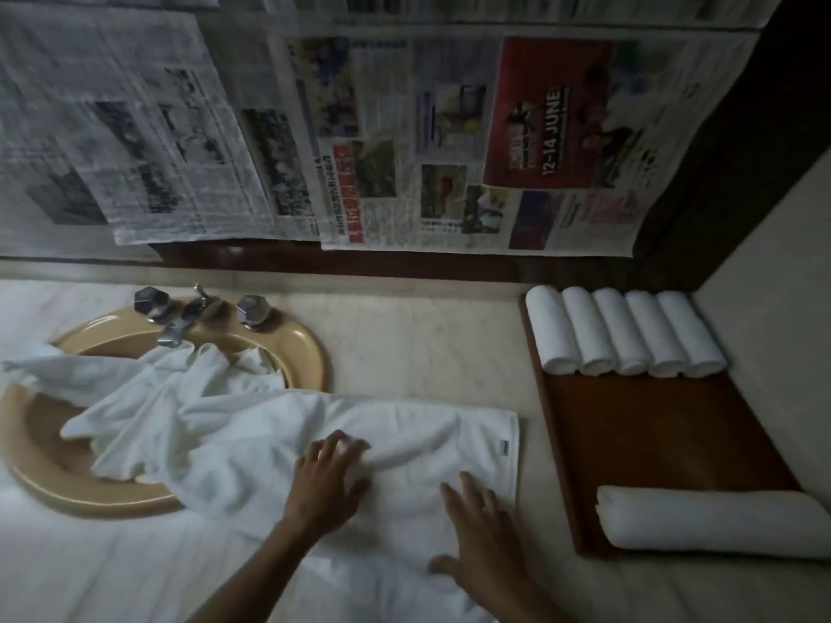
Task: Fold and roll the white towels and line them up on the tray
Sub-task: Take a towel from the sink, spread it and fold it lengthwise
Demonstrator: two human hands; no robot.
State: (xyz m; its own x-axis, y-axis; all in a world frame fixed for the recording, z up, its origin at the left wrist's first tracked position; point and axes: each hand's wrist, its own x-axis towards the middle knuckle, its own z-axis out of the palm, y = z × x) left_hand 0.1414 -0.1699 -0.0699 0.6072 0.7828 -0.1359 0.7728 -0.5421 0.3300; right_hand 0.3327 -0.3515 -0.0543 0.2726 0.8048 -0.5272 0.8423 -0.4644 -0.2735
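Observation:
A white towel (431, 442) lies spread on the marble counter in front of me, its left part bunched over the sink. My left hand (330, 481) rests on the towel's middle with fingers bent, pressing a fold. My right hand (479, 528) lies flat on the towel near its right end, fingers straight. To the right, a dark wooden tray (652, 442) carries several rolled white towels (625, 332) lined up along its far end. A larger rolled towel (715, 521) lies across its near end.
A tan oval sink (310, 348) with a chrome tap (180, 319) and two knobs sits at the left, partly covered by the towel. Newspaper sheets (404, 137) cover the wall behind. A side wall (778, 308) closes the counter at the right.

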